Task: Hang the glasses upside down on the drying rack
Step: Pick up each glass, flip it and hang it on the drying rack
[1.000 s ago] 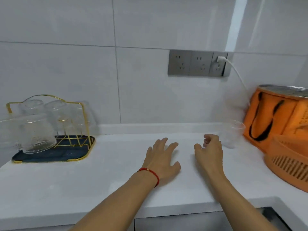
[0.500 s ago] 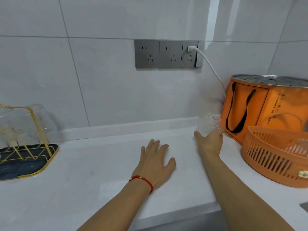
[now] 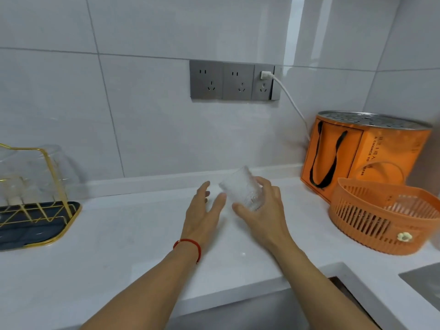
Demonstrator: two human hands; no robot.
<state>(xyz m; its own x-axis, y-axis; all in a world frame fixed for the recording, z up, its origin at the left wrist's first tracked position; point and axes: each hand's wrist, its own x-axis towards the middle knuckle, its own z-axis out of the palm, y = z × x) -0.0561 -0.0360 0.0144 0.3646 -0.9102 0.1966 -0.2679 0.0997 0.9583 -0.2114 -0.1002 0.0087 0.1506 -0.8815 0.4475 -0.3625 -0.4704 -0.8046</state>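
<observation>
My right hand (image 3: pixel 264 210) grips a clear ribbed glass (image 3: pixel 242 189), tilted with its mouth up and to the left, above the white counter. My left hand (image 3: pixel 204 210) is open just left of the glass, its fingertips close to the rim. The gold wire drying rack (image 3: pixel 47 186) on a dark blue tray (image 3: pixel 35 234) stands at the far left, with clear glasses (image 3: pixel 21 163) hanging upside down on it; part of it is cut off by the frame edge.
An orange slotted basket (image 3: pixel 381 222) with another glass (image 3: pixel 409 203) inside sits at the right, an orange bag (image 3: pixel 357 153) behind it. Wall sockets (image 3: pixel 234 82) with a white cable lie above. The counter's front edge and a sink corner (image 3: pixel 423 282) are at the lower right.
My right hand took hold of the glass by the orange bag, lifted it and brought it left toward the middle. My left hand rose off the counter toward it.
</observation>
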